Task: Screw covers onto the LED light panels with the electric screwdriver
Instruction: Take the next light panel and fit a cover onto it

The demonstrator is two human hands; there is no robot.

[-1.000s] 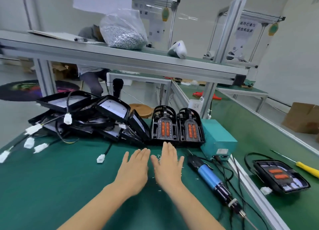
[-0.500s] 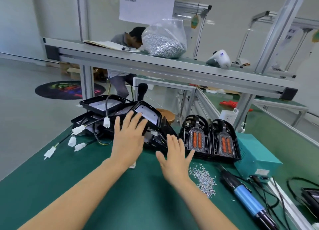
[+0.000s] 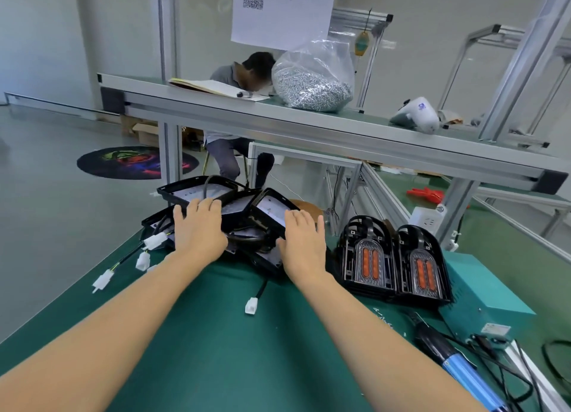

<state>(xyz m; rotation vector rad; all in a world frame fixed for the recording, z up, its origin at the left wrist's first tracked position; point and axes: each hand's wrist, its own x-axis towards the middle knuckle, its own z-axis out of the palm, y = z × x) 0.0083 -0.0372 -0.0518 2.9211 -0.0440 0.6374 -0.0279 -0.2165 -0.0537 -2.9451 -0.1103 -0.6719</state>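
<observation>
At the far left of the green bench mat [image 3: 216, 365], white plug connectors [image 3: 103, 280] lie on black leads trailing from a pile of black LED light panels [image 3: 197, 192]. Our left hand [image 3: 199, 232] rests palm-down on this pile, fingers extended and slightly spread over a panel edge; we see no closed grip on anything. Our right hand [image 3: 304, 245] lies flat on the right side of the same pile, fingers straight, touching a tilted panel [image 3: 273, 209] with a white face; it also grips nothing.

Above and behind, a sheet of paper [image 3: 284, 13] bears a QR code; its other printing is too small to read. On the upper shelf [image 3: 340, 133] we note an open notebook [image 3: 213, 87] and a clear bag of screws [image 3: 312, 84].

Right of our right hand stand two stacks of black covers [image 3: 394, 257] with orange lenses, side by side and touching. Beside them sits a teal power box [image 3: 482, 291]; its label is illegible. The blue electric screwdriver [image 3: 457, 365] lies on the mat at the lower right, just in front of the box, untouched by either hand.
</observation>
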